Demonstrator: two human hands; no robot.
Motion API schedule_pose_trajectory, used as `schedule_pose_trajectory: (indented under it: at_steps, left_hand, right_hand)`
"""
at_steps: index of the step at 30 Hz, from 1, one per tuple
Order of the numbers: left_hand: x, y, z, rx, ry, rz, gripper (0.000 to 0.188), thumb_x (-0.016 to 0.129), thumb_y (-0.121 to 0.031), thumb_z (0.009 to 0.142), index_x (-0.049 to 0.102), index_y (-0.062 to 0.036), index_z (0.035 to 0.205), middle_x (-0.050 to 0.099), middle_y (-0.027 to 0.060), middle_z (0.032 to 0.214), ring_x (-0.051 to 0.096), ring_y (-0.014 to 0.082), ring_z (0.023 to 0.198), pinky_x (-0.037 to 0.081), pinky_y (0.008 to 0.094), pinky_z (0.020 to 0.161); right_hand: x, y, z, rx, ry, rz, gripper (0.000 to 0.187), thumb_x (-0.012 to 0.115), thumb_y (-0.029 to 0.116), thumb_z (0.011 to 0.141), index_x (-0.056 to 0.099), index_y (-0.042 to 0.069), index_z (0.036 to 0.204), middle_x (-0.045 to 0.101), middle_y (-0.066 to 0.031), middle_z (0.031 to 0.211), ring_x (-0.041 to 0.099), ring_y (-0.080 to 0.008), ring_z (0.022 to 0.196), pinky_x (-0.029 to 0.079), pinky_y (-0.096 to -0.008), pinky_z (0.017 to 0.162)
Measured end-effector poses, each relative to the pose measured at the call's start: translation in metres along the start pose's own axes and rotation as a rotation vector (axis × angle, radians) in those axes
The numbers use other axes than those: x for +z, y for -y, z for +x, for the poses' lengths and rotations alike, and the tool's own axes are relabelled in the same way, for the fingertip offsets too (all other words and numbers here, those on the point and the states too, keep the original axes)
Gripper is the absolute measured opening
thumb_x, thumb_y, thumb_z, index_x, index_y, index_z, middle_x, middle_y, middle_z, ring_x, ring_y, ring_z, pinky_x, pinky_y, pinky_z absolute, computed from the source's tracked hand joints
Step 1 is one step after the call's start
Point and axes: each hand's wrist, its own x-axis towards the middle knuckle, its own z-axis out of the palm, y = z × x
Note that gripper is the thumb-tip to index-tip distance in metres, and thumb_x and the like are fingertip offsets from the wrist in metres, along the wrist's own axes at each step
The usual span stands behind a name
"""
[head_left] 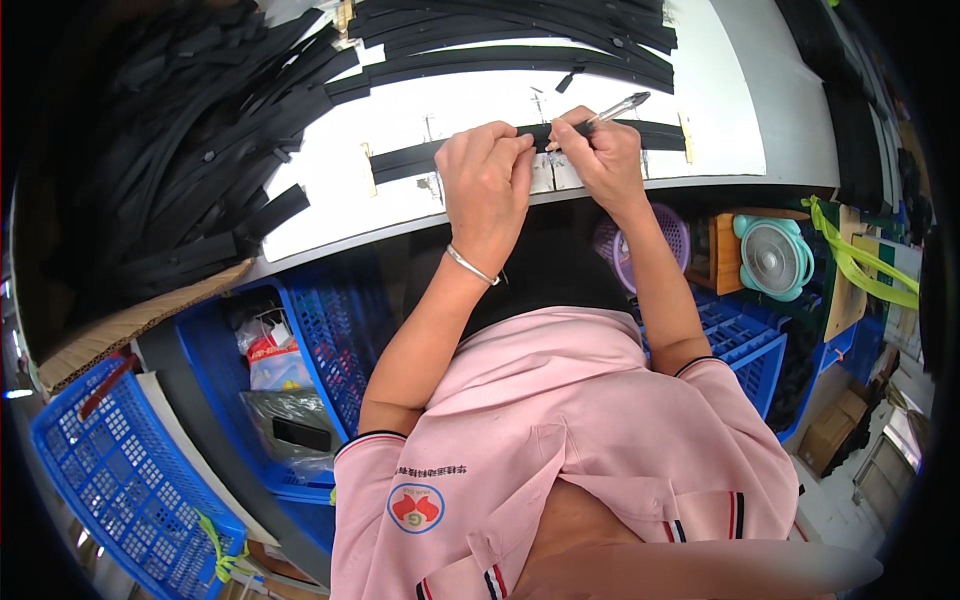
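Note:
A black fabric strip (402, 162) lies across the white work sheet (330, 215) near the table's front edge. My left hand (485, 185) is closed, its fingertips pressed together on the middle of this strip. Close by on the right, my right hand (603, 165) grips a clear-barrelled pen (622, 106) with a dark end pointing up and to the right. The pen's tip is hidden by my fingers, close to the strip. Pieces of yellowish tape (367, 170) mark the strip's ends, and dark ink marks show on the sheet around it.
A big heap of black strips (190, 130) covers the table's left side. More strips (520, 60) lie beyond my hands. Below the table edge are blue crates (325, 340), a purple basket (665, 245) and a turquoise fan (775, 257). A blue basket (120, 470) stands at lower left.

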Motion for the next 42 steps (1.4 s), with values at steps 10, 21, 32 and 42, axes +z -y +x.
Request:
schedule_pose_trajectory:
  at_steps: [10,21,32,42]
  left_hand:
    - [-0.003,0.0,0.0,0.008,0.049,0.052,0.01,0.079,-0.01,0.084,0.077,-0.0083,0.094,0.07,0.0022,0.101,0.061,0.0219,0.098,0.041,0.0363,0.091]
    - [0.019,-0.027,0.017,0.059,0.125,-0.058,0.01,0.077,-0.007,0.083,0.074,-0.0069,0.093,0.07,0.0054,0.102,0.062,0.0256,0.098,0.043,0.0384,0.089]
    - [0.085,-0.053,0.035,0.144,0.191,-0.142,0.009,0.078,-0.009,0.08,0.076,-0.0085,0.089,0.071,0.0025,0.097,0.061,0.0251,0.096,0.042,0.0386,0.087]
    - [0.086,-0.055,0.034,0.165,0.169,-0.103,0.009,0.079,-0.008,0.078,0.075,-0.0088,0.087,0.071,0.001,0.096,0.061,0.0236,0.096,0.042,0.0377,0.087]
  right_hand:
    - [-0.043,0.013,-0.003,0.138,-0.097,0.263,0.019,0.061,0.007,0.096,0.068,-0.002,0.08,0.07,-0.0035,0.077,0.058,-0.0048,0.064,0.044,-0.0222,0.057]
    - [-0.086,-0.029,-0.006,0.307,-0.277,0.079,0.021,0.063,0.016,0.1,0.072,0.001,0.087,0.061,0.0016,0.066,0.05,-0.0028,0.06,0.037,-0.0203,0.054]
    - [-0.083,-0.035,-0.007,0.213,-0.26,0.032,0.019,0.066,0.014,0.099,0.07,-0.003,0.091,0.061,0.0022,0.065,0.045,-0.0012,0.057,0.036,-0.0228,0.049]
    - [-0.083,-0.04,-0.012,0.162,-0.259,0.11,0.02,0.066,0.013,0.097,0.068,-0.002,0.084,0.055,0.0026,0.061,0.043,-0.0029,0.056,0.035,-0.0243,0.049]
